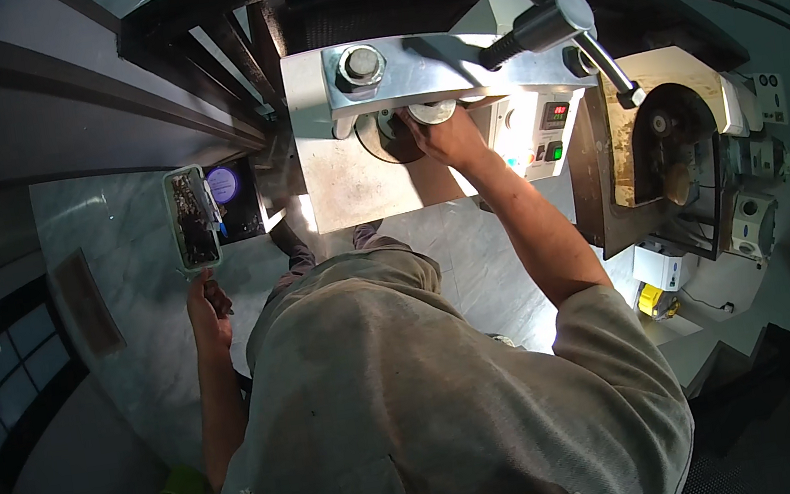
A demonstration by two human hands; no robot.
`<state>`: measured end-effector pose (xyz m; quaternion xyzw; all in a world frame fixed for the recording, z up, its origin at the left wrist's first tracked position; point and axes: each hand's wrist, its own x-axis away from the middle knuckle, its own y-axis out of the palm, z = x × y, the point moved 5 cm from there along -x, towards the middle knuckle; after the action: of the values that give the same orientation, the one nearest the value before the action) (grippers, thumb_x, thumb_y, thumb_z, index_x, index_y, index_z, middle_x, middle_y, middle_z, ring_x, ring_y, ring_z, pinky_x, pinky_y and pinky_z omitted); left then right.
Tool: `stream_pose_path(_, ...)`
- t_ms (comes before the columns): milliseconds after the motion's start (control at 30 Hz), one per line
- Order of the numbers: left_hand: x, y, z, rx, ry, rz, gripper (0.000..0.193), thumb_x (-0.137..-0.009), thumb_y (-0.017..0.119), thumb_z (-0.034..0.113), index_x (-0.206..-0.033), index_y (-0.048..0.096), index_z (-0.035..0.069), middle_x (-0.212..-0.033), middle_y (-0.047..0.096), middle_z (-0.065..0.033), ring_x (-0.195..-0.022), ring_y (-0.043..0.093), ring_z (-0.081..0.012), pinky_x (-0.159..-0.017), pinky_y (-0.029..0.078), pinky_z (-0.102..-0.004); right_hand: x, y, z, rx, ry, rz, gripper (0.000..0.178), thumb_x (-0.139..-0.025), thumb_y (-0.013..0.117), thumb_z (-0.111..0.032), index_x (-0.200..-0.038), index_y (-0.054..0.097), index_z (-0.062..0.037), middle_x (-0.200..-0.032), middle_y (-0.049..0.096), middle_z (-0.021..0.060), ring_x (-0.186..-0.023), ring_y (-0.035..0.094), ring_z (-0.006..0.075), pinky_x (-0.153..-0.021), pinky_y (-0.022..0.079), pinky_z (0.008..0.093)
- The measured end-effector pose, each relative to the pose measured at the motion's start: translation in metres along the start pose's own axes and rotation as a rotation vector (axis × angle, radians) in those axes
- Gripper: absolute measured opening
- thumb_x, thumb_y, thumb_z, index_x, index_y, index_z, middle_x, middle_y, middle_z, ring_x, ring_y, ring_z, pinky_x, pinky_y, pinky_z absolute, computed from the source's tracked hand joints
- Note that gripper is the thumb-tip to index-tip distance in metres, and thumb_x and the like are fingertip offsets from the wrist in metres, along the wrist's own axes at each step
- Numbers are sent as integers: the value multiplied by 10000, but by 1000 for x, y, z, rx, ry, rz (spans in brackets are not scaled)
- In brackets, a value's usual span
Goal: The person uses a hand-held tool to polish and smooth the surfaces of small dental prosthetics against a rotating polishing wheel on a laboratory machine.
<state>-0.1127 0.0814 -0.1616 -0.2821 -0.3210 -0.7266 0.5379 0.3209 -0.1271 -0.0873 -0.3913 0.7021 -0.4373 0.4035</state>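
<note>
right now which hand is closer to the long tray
Left. The left hand is right at the near end of the tray; the right hand is well off to the right, by the metal bar.

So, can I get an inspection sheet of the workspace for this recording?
Surface: pale machine plate, smudged, a round dark disc on it.
Job's things: metal crossbar across the plate; pale green tray holding dark material.
Clutter: purple-topped round item beside the tray.
Hands: right hand at the crossbar's near edge, partly hidden; left hand at the tray's near end, contact unclear.
Cables: black cord at lower right, near a yellow object.
Surroundings: grey veined floor; dark arched equipment at right.
</note>
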Motion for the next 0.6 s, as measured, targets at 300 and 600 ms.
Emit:
stream_pose_path(300, 5, -20, -17, 49, -8, 61, 159, -911, 604, 228, -948, 573, 76, -582, 299, 69, -457, 240, -55, -427, 193, -253, 70, -62, -28, -1091, 814, 686, 325, -1032, 443, -268, -919, 572, 9, -740, 602, 72, -605, 491, 86, -531, 399, 240)
stream_pose_path(600, -7, 11, 11, -47, -20, 10, 131, -892, 616, 234, -882, 572, 111, -565, 274, 72, -448, 231, -58, -434, 190, -263, 23, -28, -1, -272, 653, 213, 230, -870, 624, -170, -958, 598, 40, -841, 655, 246, -738, 659, 376, -648, 488, 436)
